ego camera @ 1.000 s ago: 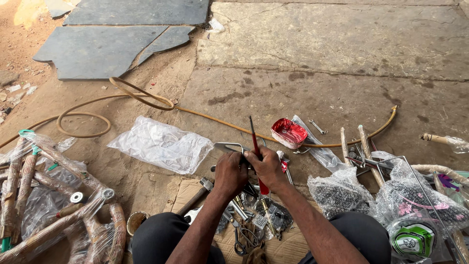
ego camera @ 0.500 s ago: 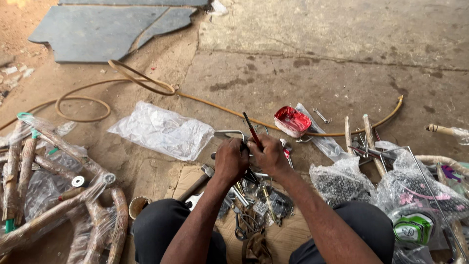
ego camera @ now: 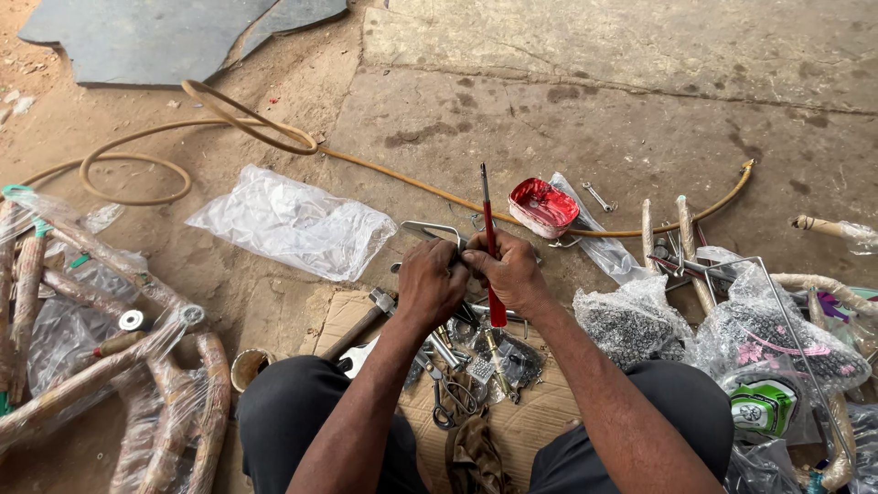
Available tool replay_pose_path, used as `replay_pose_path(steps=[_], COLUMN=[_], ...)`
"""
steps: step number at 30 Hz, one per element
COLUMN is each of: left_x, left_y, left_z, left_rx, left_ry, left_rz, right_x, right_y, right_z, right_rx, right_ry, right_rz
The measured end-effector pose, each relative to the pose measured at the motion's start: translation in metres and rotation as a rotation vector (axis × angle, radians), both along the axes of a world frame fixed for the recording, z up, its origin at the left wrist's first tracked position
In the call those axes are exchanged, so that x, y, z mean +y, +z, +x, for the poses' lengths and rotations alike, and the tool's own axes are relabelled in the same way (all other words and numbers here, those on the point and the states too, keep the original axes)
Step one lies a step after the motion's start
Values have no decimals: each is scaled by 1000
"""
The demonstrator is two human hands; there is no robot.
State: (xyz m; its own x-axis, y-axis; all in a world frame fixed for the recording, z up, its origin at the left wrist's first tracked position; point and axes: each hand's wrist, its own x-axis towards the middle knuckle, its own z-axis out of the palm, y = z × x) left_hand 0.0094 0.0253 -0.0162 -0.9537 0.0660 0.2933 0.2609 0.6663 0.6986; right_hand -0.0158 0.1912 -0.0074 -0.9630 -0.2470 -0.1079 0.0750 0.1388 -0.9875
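My right hand (ego camera: 514,273) grips a red-handled screwdriver (ego camera: 489,247) whose thin shaft points up and away from me. My left hand (ego camera: 430,282) is closed beside it, fingertips pinching something small against the right hand's fingers; what it is cannot be made out. Both hands hover over a pile of metal tools and small parts (ego camera: 471,357) lying on a sheet of cardboard (ego camera: 526,425) between my knees. A bent metal bracket (ego camera: 430,230) lies just beyond my left hand.
A red tin (ego camera: 544,206) sits ahead to the right, with a small wrench (ego camera: 599,197) near it. A tan hose (ego camera: 229,128) loops across the ground. A clear plastic bag (ego camera: 293,222) lies left. Wrapped tubes (ego camera: 110,366) lie far left; bags of small parts (ego camera: 777,343) right.
The view has shifted slightly forward and down. My hands stay together over the tool pile, and the screwdriver has turned more upright in the right hand.
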Motion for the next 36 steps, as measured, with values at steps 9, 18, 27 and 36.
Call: replay_pose_path(steps=[9,18,27,36], left_x=[-7,0,3,9], left_y=[2,-2,-8,0], left_z=[-1,0,-7,1], left_rx=[91,17,32,78], left_ry=[-82,-30,-84,-58], left_rz=[51,2,-47,6], right_x=[5,-11,-18,-23], right_y=[-11,-13,-5,0], right_z=[-7,16,25,22], right_rx=[-72,88,613,406], right_ry=[-12,-137,-280,-358], right_rz=[-63,-52,381,367])
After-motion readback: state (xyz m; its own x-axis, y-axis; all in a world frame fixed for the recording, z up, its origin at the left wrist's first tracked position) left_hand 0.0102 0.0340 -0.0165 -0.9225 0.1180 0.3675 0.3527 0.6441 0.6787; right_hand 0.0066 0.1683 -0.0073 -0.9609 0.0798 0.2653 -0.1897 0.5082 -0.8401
